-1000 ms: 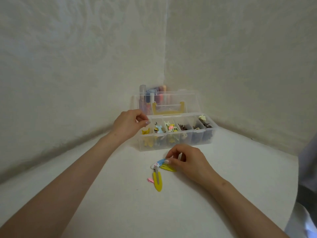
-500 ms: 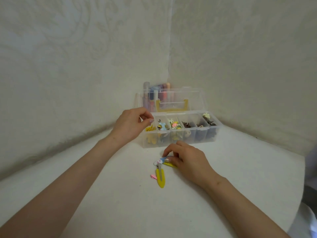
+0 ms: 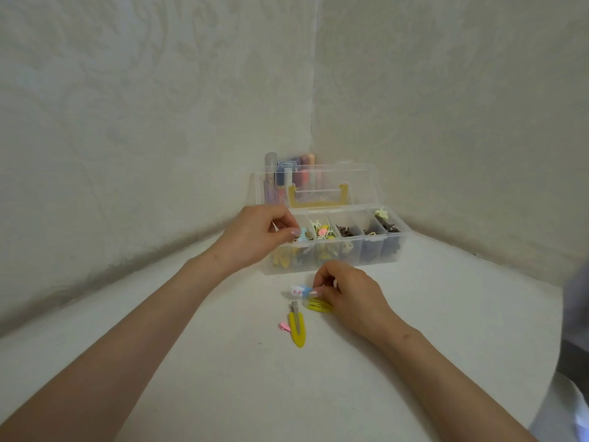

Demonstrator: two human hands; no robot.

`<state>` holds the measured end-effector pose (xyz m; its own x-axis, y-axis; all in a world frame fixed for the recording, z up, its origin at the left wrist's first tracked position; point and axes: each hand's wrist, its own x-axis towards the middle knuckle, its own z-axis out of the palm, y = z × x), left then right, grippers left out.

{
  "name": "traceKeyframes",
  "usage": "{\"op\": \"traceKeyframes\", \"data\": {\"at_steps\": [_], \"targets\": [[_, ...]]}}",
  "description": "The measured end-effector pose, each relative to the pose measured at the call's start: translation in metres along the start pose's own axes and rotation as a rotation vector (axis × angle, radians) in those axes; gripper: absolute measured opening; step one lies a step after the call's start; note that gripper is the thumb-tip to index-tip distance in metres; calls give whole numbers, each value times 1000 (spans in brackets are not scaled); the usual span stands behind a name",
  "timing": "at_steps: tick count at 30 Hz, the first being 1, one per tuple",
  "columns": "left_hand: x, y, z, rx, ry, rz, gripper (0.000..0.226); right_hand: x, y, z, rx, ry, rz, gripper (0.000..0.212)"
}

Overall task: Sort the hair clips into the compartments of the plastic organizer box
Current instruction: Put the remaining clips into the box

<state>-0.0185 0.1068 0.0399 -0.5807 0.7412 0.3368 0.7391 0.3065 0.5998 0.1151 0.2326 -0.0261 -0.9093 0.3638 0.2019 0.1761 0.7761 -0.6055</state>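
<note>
The clear plastic organizer box (image 3: 334, 264) stands open near the wall corner, with several compartments holding clips. My left hand (image 3: 255, 234) hovers over its left end with fingers curled and the thumb beside a light blue clip (image 3: 302, 234); anything in its fingers is hidden. My right hand (image 3: 347, 291) pinches a blue clip with a white charm (image 3: 299, 290) just above the table, in front of the box. A yellow snap clip (image 3: 318, 306) lies under that hand's fingertips. A long yellow clip (image 3: 298, 328) and a small pink clip (image 3: 284, 327) lie nearby.
The box lid (image 3: 318, 183) stands upright behind the compartments, with several pastel tubes (image 3: 287, 173) behind it. Walls close in on the left and right of the white table (image 3: 223, 378). The table's curved edge runs along the right side.
My right hand has lifted the blue clip slightly off the yellow snap clip. My left hand has stayed at the box's left end.
</note>
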Motion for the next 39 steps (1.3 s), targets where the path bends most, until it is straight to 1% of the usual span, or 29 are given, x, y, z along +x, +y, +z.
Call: {"op": "traceKeyframes", "data": {"at_steps": [2, 4, 5, 7, 9, 11, 13, 15, 17, 18, 20, 22, 26, 28, 32, 35, 36, 39], "targets": [[-2, 3, 3, -18, -131, 40, 10, 2, -1, -3, 259, 96, 33, 20], [-3, 6, 5, -35, -224, 81, 9, 4, -4, -8, 472, 164, 40, 20], [-4, 8, 5, -41, -246, 95, 7, 4, -5, -9, 529, 169, 36, 19], [-5, 10, 6, -45, -259, 115, 2, 4, -6, -9, 561, 147, 23, 17], [-4, 10, 5, -56, -241, 131, 8, 3, -8, -9, 546, 141, 25, 13], [-2, 10, 2, -77, -177, 122, 11, 2, -8, -10, 493, 134, 43, 9], [1, 6, -3, -126, -66, 71, 8, 1, -7, -12, 337, 82, 58, 14], [5, -2, -9, -186, 71, 10, 13, -2, -6, -11, 160, -9, 75, 18], [9, -14, -13, -167, 169, -39, 18, -7, -7, -8, 57, -68, 89, 22], [10, -19, -15, -136, 193, -62, 17, -9, -8, -7, 20, -75, 90, 22], [13, -29, -17, -115, 213, -93, 11, -10, -10, -6, -50, -76, 68, 22], [15, -36, -15, -116, 204, -107, 10, -9, -11, -5, -100, -82, 37, 20], [20, -41, -7, -71, 177, -126, 8, -7, -9, -5, -87, -92, 54, 19], [21, -40, -3, -5, 162, -138, 8, -7, -7, -5, -29, -81, 76, 21], [14, -32, 2, 93, 171, -117, 8, -5, -3, -8, 178, -3, 102, 20], [5, -21, 2, 45, 137, -60, 1, -5, -8, -11, 440, 52, 115, 20], [2, -16, 3, 20, 113, -40, 3, -5, -10, -11, 515, 65, 123, 19], [-4, -5, 8, 17, 47, 15, 6, -4, -11, -11, 642, 73, 112, 10]]}}
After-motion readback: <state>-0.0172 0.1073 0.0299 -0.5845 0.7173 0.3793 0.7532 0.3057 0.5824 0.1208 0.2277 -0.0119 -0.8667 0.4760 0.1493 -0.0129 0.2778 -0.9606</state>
